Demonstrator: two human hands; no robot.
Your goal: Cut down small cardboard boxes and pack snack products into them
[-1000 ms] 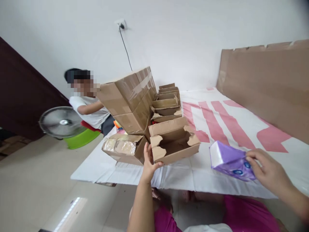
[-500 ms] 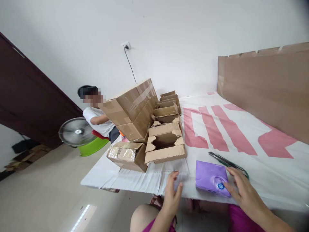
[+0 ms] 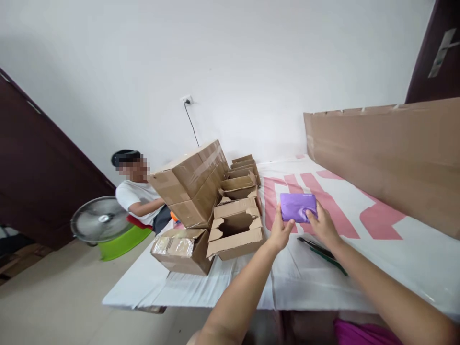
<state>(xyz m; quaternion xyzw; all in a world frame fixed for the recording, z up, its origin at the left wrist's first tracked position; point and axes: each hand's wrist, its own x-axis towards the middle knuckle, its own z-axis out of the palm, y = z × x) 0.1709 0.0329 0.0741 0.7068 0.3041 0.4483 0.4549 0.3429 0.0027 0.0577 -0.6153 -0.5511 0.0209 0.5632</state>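
Both my hands hold a purple soft pack (image 3: pixel 297 206) up above the white table cover. My left hand (image 3: pixel 280 232) grips its left edge with the thumb on the near face. My right hand (image 3: pixel 323 225) pinches its lower right part. Just left of my left hand lies an open cardboard box (image 3: pixel 235 230) with torn flaps, first of a row of similar open boxes (image 3: pixel 241 179). A green-handled tool (image 3: pixel 321 250) lies on the cover under my right wrist.
A large taped cardboard carton (image 3: pixel 192 182) leans at the left of the row, with a small foil-filled box (image 3: pixel 179 249) in front. A tall cardboard sheet (image 3: pixel 388 153) stands at the right. Another person (image 3: pixel 138 191) sits beyond the table by a fan (image 3: pixel 97 220) and green tub (image 3: pixel 124 242).
The purple pack went from lying on the cover near the front edge to being lifted forward. My left hand left the open box and joined my right on the pack.
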